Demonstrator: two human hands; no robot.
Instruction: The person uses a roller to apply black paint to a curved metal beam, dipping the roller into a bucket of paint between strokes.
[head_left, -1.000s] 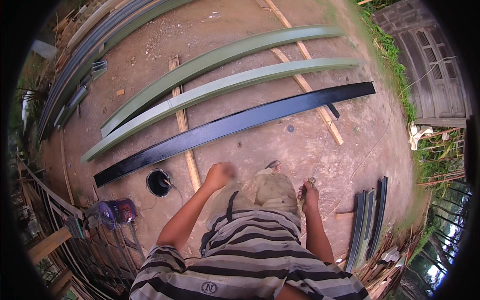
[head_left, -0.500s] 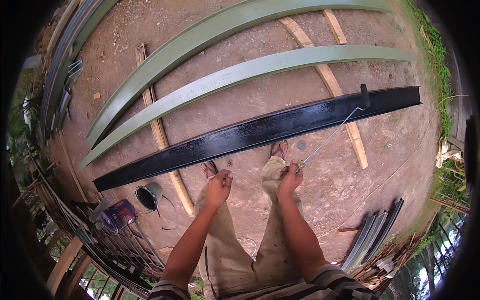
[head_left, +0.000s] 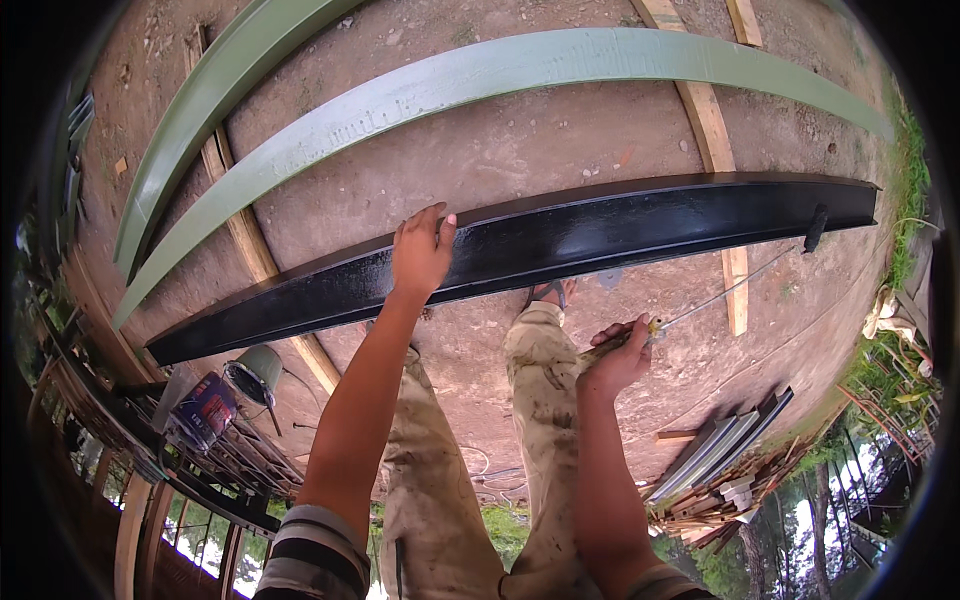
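Observation:
A long steel beam (head_left: pixel 590 228) coated in glossy black lies across the ground in front of my feet. My right hand (head_left: pixel 622 358) is wrapped round the handle of a paint roller (head_left: pixel 720 295), whose thin rod reaches out to the right. Its dark roller head (head_left: pixel 816 229) is at the near edge of the beam's right end. Over the left-middle part of the beam is my left hand (head_left: pixel 424 250), holding nothing, fingers stretched and thumb apart. Whether it touches the beam I cannot tell.
Two pale green beams (head_left: pixel 480 82) lie beyond the black one. Wooden battens (head_left: pixel 735 290) run underneath. At the lower left stand a bucket (head_left: pixel 255 370) and a purple paint pail (head_left: pixel 205 410). Metal profiles (head_left: pixel 720 445) are stacked at the lower right.
My left hand has gone from a closed curl near my leg to stretched over the beam. The roller head has come down from the beam's far edge to its near edge, farther right.

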